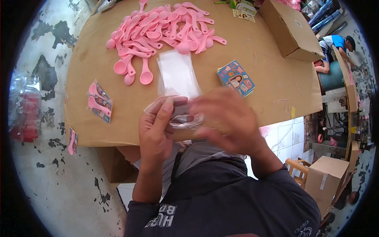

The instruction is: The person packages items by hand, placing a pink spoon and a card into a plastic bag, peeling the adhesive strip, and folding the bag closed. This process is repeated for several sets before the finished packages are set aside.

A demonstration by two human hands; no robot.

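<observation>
Nearer us than the stack (177,74), our left hand (155,131) pinches the bag (184,121), which, being thin, might slip or crease if our right hand (233,120), its grip too blurred to tell, tugs hard.

The spoons (158,23) look like smooth plastic with a soft sheen. The held bag (187,121) is clear, glossy, crinkled film; the stacked sleeves (177,71) are thin, translucent plastic. Printed cards (237,78) look like smooth paper, the table (276,93) matt and paper-like, the box (290,29) matt cardboard.
</observation>
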